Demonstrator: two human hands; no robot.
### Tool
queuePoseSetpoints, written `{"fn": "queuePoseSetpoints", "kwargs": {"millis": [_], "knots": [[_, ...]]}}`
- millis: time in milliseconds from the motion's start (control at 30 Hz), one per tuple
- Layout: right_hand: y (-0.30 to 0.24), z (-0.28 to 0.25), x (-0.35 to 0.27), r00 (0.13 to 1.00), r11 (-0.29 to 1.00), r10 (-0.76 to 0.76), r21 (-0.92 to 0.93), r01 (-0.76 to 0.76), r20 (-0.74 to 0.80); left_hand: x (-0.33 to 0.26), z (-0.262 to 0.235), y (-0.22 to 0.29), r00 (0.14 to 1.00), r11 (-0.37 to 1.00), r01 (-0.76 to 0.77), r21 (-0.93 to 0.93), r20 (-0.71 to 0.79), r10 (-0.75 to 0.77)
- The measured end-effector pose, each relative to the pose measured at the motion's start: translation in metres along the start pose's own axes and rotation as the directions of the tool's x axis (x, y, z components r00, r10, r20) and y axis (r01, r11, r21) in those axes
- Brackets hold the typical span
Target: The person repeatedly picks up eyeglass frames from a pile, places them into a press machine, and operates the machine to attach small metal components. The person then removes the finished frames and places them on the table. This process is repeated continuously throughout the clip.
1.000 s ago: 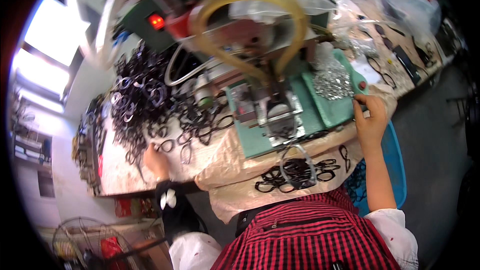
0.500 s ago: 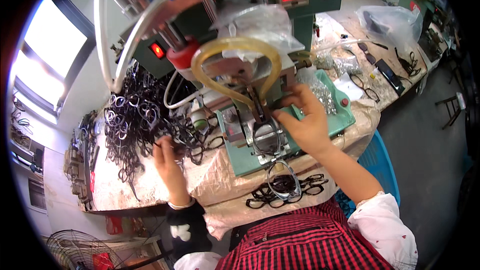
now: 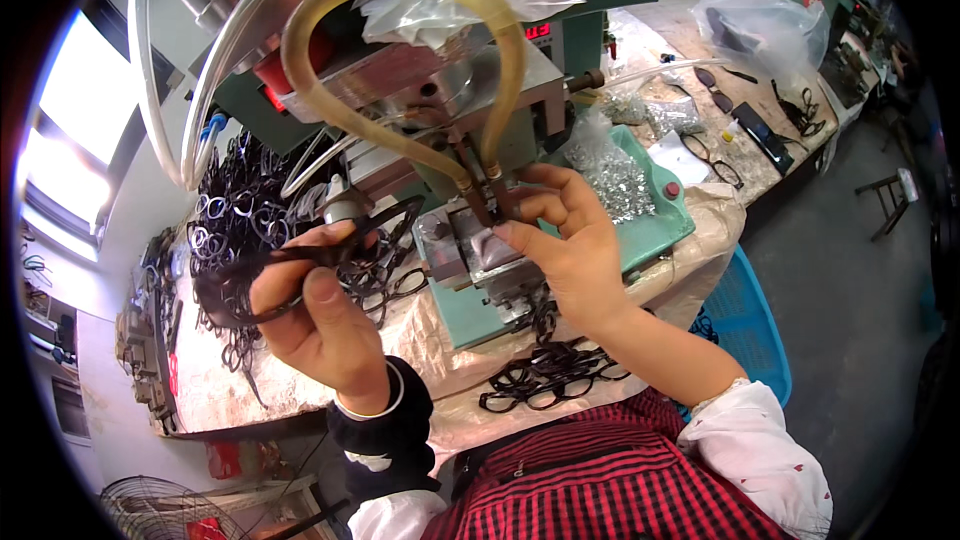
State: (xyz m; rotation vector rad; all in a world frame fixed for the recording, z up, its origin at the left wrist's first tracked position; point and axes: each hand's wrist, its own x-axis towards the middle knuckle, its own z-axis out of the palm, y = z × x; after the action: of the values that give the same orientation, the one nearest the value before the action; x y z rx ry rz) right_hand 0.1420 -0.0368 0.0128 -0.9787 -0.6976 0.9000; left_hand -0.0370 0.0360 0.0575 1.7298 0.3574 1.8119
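My left hand [image 3: 325,325] is closed on a dark eyeglass frame [image 3: 235,290], lifted left of the machine and blurred in part. Thumb and fingertips of my right hand [image 3: 575,250] come together at the metal tips [image 3: 487,202] above the machine's fixture [image 3: 490,250]. Whatever those fingers pinch is too small or hidden to name. A yellowish hose [image 3: 300,30] loops down to the metal tips. Behind my left hand lies a large heap of dark eyeglass frames [image 3: 240,190]. Several more black frames [image 3: 550,380] lie in front of the machine, near my apron.
A green tray [image 3: 660,205] holding small shiny metal parts [image 3: 615,180] stands right of the machine. Further right are sunglasses [image 3: 713,90], a dark case [image 3: 762,138] and a clear plastic bag [image 3: 765,30]. A blue basket [image 3: 755,330] stands below the table edge.
My left hand has come up from the heap with a dark eyeglass frame. The frame on the fixture and the grey-blue one below it no longer show there. The whole view has shifted.
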Motion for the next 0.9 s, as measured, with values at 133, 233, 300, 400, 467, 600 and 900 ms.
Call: {"fn": "queuePoseSetpoints", "kwargs": {"millis": [133,233,300,400,467,600,900], "knots": [[-0.022,-0.001,-0.02,0.999,0.999,-0.001,-0.037,0.003,0.054,-0.009,0.005,0.0,0.995,0.996,-0.087,0.032,0.053,0.085],[-0.03,-0.026,-0.023,0.964,0.951,-0.083,-0.269,0.153,0.254,-0.029,0.006,0.005,0.883,0.928,-0.285,0.238,0.443,0.158],[-0.013,-0.057,-0.008,0.956,0.75,-0.219,-0.592,0.294,0.198,-0.048,0.015,-0.006,0.814,0.92,-0.354,0.167,0.539,0.215],[0.01,-0.113,-0.004,0.992,0.585,-0.114,-0.804,0.109,0.052,-0.056,0.025,-0.011,0.681,0.846,-0.49,0.212,0.699,0.219],[0.019,-0.134,-0.012,0.99,0.454,-0.124,-0.884,0.114,0.064,-0.057,0.029,-0.013,0.678,0.839,-0.499,0.215,0.7,0.224],[0.014,-0.149,0.0,0.875,0.46,-0.482,-0.865,0.202,-0.052,-0.063,0.027,-0.016,0.689,0.835,-0.499,0.233,0.691,0.219],[0.023,-0.146,-0.003,0.941,0.11,-0.298,-0.974,0.2,0.159,-0.061,0.023,-0.01,0.706,0.857,-0.449,0.251,0.688,0.168]]}}
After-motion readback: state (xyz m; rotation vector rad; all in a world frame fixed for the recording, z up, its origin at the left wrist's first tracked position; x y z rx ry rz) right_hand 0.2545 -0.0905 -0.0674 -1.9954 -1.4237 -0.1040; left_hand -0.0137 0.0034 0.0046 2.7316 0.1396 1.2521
